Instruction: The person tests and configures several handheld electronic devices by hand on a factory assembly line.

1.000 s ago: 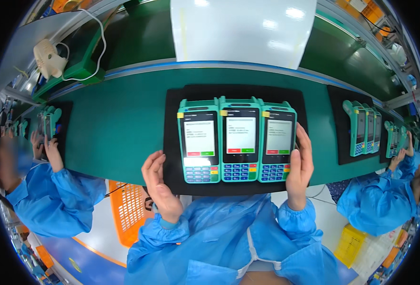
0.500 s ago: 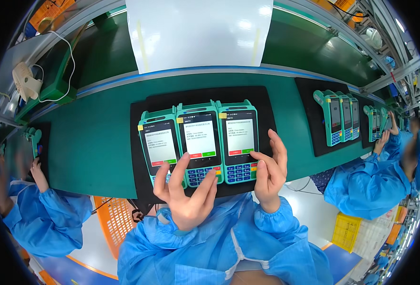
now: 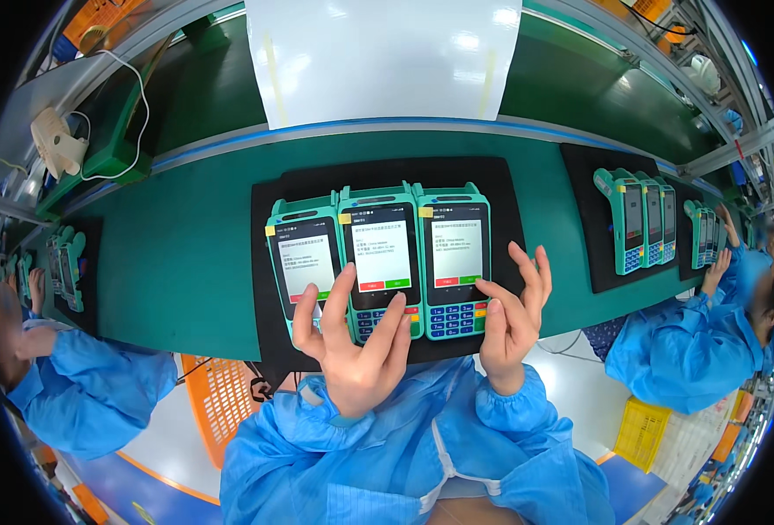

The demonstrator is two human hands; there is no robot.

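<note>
Three green card payment terminals with lit white screens and blue keypads lie side by side: the left terminal [image 3: 306,254], the middle terminal [image 3: 378,245] and the right terminal [image 3: 459,249]. Each screen has a red and a green button low down. My left hand [image 3: 361,372] spreads its fingers over the left and middle terminals, covering much of the left one's keypad; one fingertip is at the middle screen's lower left edge. At the right terminal, my right hand [image 3: 508,337] has its index fingertip beside the green button; its other fingers are raised and apart. Neither hand holds anything.
A black mat [image 3: 505,197] lies under the terminals on the green bench [image 3: 186,262]. More terminals [image 3: 639,219] stand on another mat at right. Co-workers in blue sleeves sit left and right. An orange basket [image 3: 216,402] and a yellow crate [image 3: 641,435] are below.
The whole view has shifted a little. My left fingers have moved slightly up the middle terminal. The left co-worker's hand has drawn back from the terminals there.
</note>
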